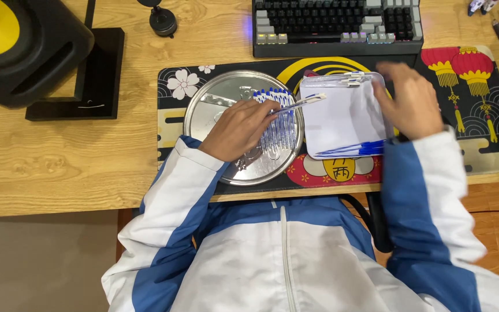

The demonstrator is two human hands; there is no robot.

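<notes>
My left hand [239, 128] rests over a round silver tray [203, 115] and grips a thin white pen [301, 103] that points right toward a clear plastic box [342, 118]. Several blue-capped pens [278, 130] lie side by side on the tray, under and beside that hand. My right hand [411, 101] lies on the box's right edge, blurred, holding the box in place. Inside the box, white pen ends sit at the top [350, 78] and blue pens [356, 150] along the bottom edge.
Tray and box sit on a patterned desk mat [475, 115] on a wooden desk [59, 167]. A keyboard [336, 26] stands behind the mat. A black speaker with a yellow cone [18, 49] is at far left, a small black round stand [162, 20] beside it.
</notes>
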